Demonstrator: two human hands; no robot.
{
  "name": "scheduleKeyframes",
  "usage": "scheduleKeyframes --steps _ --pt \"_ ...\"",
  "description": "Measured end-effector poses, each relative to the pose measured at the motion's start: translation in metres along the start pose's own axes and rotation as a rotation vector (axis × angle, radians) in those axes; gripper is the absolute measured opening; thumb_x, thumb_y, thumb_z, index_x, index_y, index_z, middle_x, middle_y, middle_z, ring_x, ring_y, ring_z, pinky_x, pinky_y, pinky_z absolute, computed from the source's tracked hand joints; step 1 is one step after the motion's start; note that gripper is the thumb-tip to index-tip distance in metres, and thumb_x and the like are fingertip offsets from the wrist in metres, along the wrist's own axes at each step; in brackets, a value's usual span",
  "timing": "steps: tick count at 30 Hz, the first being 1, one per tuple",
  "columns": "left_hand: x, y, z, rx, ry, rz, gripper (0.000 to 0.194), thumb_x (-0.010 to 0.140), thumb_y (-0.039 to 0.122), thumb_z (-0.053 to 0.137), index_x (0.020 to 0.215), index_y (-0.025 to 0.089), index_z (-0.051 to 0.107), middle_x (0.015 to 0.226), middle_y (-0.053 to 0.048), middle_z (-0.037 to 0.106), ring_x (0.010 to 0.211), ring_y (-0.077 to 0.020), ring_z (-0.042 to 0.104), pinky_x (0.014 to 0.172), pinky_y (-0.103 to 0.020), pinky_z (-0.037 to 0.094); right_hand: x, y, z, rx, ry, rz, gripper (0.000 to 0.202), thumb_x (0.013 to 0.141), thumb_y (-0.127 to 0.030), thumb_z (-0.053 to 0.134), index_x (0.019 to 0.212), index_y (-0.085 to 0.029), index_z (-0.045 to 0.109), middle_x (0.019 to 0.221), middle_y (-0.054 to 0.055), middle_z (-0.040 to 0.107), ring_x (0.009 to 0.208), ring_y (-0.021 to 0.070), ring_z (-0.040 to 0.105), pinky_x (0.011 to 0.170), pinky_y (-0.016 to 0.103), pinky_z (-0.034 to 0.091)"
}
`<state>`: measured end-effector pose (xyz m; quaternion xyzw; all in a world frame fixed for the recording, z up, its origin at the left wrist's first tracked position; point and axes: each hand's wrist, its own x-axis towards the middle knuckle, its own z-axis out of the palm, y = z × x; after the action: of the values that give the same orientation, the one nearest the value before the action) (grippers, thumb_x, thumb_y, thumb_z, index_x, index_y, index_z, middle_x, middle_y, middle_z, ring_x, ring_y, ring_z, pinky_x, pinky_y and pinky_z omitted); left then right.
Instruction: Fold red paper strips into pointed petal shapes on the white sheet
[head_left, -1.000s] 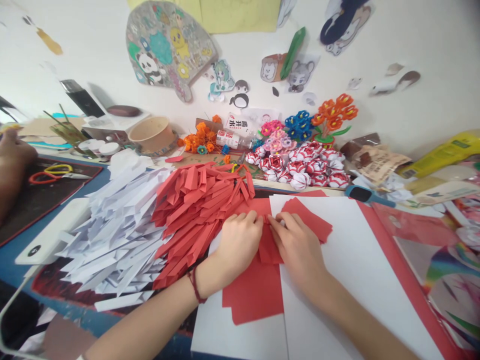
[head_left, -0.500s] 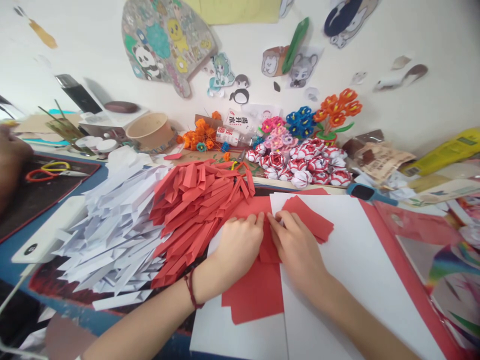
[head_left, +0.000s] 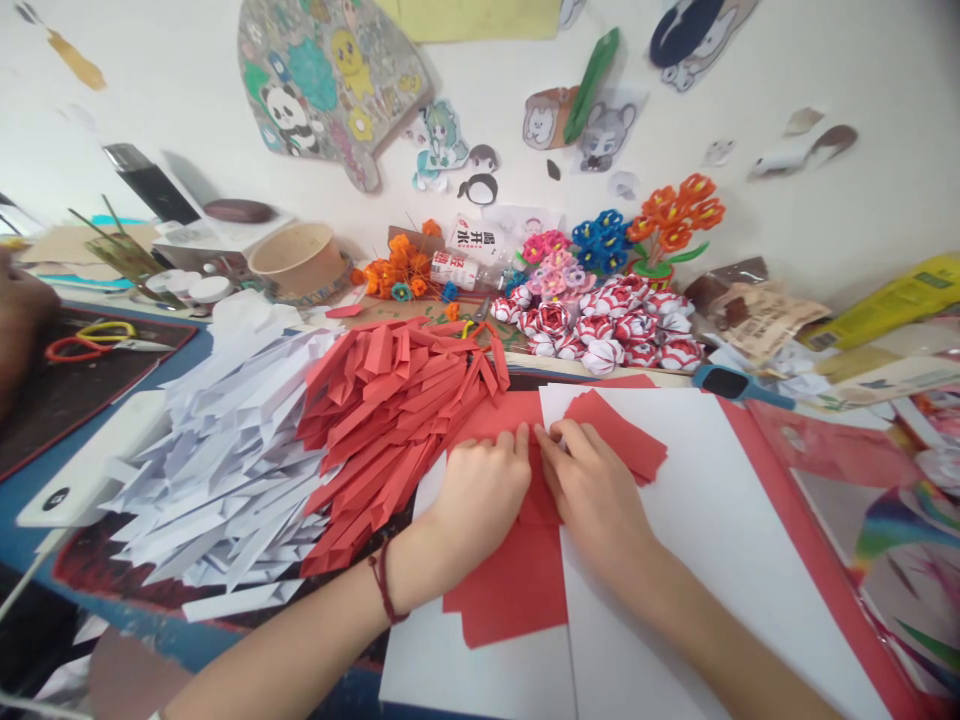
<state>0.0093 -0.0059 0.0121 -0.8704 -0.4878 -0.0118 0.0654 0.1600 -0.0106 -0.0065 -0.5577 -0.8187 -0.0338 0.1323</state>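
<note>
L hand (head_left: 484, 485) & R hand (head_left: 592, 475), fingers curled nearly closed, pinch red paper piece (head_left: 541, 495) mid-frame, fold prob. unfinished. Folded red strips (head_left: 382, 430) & white strips (head_left: 240, 450), ctr-left, look done; flat red sheets (head_left: 514, 595), lower ctr, remain.

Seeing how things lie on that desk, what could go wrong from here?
The left hand and right hand meet at a small red paper, which might crease crookedly if either slips. The uneven red sheets beneath could slide on the white paper. The left forearm passes near the folded red strips, and might scatter some.
</note>
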Motion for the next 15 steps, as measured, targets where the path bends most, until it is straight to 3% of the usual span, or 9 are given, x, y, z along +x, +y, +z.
scheduleKeyframes --steps 15 --pt "-0.0001 0.001 -0.0024 0.003 -0.035 0.032 0.052 0.084 0.005 0.046 0.136 0.001 0.044 0.088 -0.011 0.065 0.068 -0.0195 0.066 0.053 -0.028 0.047 0.0 -0.0012 -0.0014 -0.132 0.019 -0.008 0.03 0.09 -0.012 0.054 0.117 -0.012 0.065 0.096 0.01 0.062 0.087 0.022 0.054 0.07 0.034 0.044"
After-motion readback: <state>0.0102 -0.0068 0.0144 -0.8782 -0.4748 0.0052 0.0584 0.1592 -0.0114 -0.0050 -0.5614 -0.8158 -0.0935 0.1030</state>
